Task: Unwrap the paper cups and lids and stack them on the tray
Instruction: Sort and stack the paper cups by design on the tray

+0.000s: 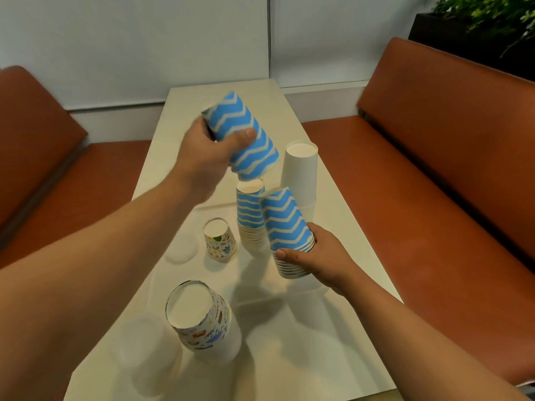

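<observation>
My left hand (202, 160) grips a stack of blue zigzag cups (246, 137), held tilted in the air just above an upside-down blue zigzag stack (250, 215) that stands on the pale tray (289, 290). My right hand (315, 256) holds a second blue zigzag stack (286, 224) by its lower rims, leaning against the standing one. A plain white cup stack (301, 169) stands behind them. A small cup with colourful drawings (220, 238) sits upside down on the tray's left part. A larger stack with the same drawings (202, 316) stands nearer me.
The tray lies on a narrow cream table (225, 96). Clear lids (182, 247) lie left of the small patterned cup, and more clear plastic (147, 351) sits at the near left. Orange benches (434, 169) flank both sides; a wall closes the far end.
</observation>
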The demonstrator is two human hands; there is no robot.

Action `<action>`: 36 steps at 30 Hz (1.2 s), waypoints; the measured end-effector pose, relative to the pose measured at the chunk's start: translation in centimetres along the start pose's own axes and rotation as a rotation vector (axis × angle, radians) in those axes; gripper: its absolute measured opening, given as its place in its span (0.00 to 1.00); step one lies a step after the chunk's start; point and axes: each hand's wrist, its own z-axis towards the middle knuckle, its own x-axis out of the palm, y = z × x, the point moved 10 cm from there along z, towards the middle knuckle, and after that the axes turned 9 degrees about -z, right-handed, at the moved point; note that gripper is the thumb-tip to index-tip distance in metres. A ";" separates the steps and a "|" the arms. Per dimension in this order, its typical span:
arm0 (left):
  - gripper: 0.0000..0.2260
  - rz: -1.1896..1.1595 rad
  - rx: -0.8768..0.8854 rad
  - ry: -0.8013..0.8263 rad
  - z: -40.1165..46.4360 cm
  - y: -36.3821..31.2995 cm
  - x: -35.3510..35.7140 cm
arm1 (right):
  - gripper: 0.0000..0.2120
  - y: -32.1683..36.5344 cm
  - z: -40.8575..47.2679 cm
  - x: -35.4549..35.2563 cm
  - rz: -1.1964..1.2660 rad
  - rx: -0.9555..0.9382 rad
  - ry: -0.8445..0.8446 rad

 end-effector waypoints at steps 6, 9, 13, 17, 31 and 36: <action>0.33 0.375 0.012 -0.045 1.2 3.2 -2.5 | 0.34 -0.4 -0.1 -0.1 0.040 0.003 0.001; 0.36 0.453 -0.110 0.030 0.4 7.3 -2.7 | 0.33 0.0 -0.2 -0.3 0.081 -0.011 -0.005; 0.34 0.545 -0.329 0.203 -1.1 11.9 -2.0 | 0.31 0.5 -0.2 -0.2 0.149 -0.013 0.010; 0.38 0.539 -0.189 0.014 -0.2 8.1 -3.5 | 0.30 0.7 0.0 -0.1 0.224 -0.008 0.034; 0.35 0.245 -0.242 0.141 -4.8 4.9 3.0 | 0.28 5.1 0.4 2.1 0.307 -0.108 0.183; 0.30 0.167 -0.233 0.115 -4.8 5.1 2.8 | 0.26 5.0 0.2 1.3 0.204 -0.119 0.098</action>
